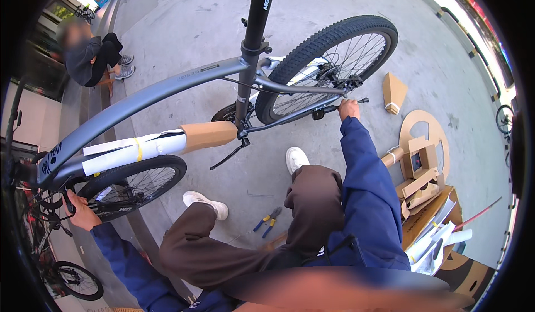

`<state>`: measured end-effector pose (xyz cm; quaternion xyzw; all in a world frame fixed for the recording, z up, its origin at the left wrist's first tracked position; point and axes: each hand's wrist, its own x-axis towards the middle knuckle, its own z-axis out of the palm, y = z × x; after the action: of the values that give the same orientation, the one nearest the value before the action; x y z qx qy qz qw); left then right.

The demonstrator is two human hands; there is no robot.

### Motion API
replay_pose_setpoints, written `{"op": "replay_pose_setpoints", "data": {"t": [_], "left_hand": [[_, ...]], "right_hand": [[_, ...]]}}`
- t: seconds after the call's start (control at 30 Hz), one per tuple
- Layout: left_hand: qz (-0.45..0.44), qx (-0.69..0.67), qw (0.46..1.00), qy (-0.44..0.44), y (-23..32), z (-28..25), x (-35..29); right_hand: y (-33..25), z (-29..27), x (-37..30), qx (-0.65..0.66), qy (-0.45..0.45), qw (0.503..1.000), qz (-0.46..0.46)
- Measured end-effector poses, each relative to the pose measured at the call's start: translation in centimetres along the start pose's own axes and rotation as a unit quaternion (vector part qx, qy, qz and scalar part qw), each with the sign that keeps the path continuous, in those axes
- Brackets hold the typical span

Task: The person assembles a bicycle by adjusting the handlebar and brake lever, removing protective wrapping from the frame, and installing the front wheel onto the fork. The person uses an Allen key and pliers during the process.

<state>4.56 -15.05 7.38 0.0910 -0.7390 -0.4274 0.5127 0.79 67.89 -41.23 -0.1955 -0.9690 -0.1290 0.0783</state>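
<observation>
Outdoors on grey concrete paving [223,28], cardboard scraps [421,167] lie right; your left hand [82,211] grips the handlebar [58,200] of the grey bicycle [167,86], your right hand [349,109] closes on its rear frame.

Pliers [267,221] lie on the ground between shoes, seemingly below the bicycle [167,89].

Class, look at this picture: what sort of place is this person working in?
Probably a paved yard outside a bicycle shop: a partly wrapped grey bicycle being put together, cardboard packing and pliers on the concrete ground.
</observation>
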Motion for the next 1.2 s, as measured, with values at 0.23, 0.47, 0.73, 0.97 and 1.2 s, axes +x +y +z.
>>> {"op": "replay_pose_setpoints", "data": {"t": [0.23,0.47,0.73,0.97,1.2], "left_hand": [[0.028,0.019,0.998,-0.043,0.0,-1.5,-0.6],[0.022,-0.015,0.998,-0.049,-0.1,-0.7,-0.8],[0.013,-0.043,0.998,-0.05,-0.2,-1.3,-0.3],[-0.033,-0.048,0.995,-0.077,0.6,-3.5,0.0],[0.011,-0.03,0.989,-0.142,0.4,-5.5,0.5]], "right_hand": [[-12.5,2.8,-14.2,0.359,-0.161,0.904,0.171],[-8.8,5.6,-19.5,0.368,-0.297,0.856,0.208],[-4.1,4.5,-25.4,0.416,-0.249,0.864,0.136],[-0.1,-15.4,-12.0,0.67,-0.073,0.725,0.138],[-2.1,-43.7,-2.8,0.815,0.044,0.575,-0.059]]}}
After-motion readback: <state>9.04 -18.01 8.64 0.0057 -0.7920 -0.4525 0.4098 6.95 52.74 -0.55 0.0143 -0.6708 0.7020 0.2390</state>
